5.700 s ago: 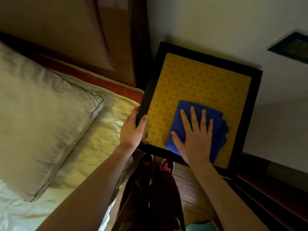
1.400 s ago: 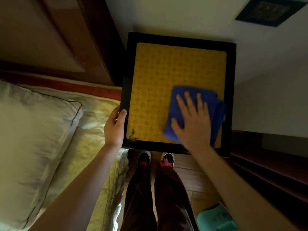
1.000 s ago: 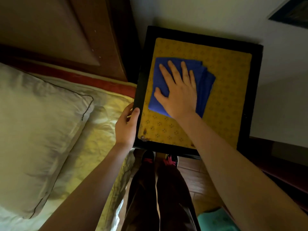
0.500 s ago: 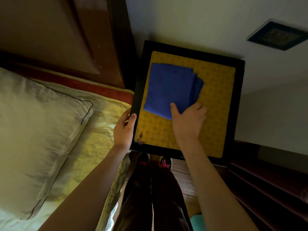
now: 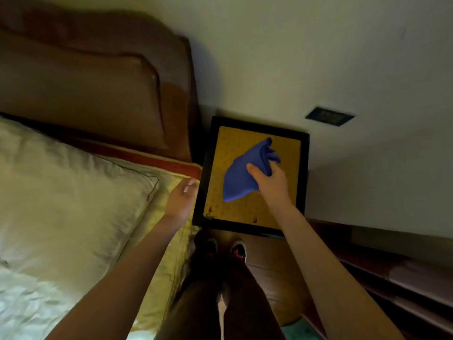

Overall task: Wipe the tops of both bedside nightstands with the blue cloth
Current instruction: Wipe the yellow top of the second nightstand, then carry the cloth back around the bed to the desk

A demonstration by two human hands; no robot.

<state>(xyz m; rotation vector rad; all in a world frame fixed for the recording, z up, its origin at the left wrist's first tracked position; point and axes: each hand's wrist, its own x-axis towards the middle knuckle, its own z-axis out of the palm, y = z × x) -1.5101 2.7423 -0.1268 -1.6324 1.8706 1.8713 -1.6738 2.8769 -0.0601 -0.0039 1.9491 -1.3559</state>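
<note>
The nightstand (image 5: pixel 284 204) has a yellow patterned top inside a black frame and stands between the bed and the wall. My right hand (image 5: pixel 270 186) is shut on the blue cloth (image 5: pixel 241 173), which hangs bunched and lifted above the top. My left hand (image 5: pixel 182 200) is open just left of the nightstand's left edge, over the bed's edge, touching nothing that I can see. Small dark marks show near the top's front edge. Only this one nightstand is in view.
A bed with a white pillow (image 5: pixel 61 192) and yellow sheet (image 5: pixel 171 253) fills the left. The brown headboard (image 5: pixel 98 89) rises behind it. A white wall with a dark plate (image 5: pixel 329 116) lies beyond. Dark wooden shelving (image 5: pixel 397 278) runs along the right. My feet (image 5: pixel 225 249) stand on wood floor.
My right hand has closed on the cloth and raised it off the yellow top, where it lay flat. My left hand has let go of the nightstand's left edge. The view has pulled back.
</note>
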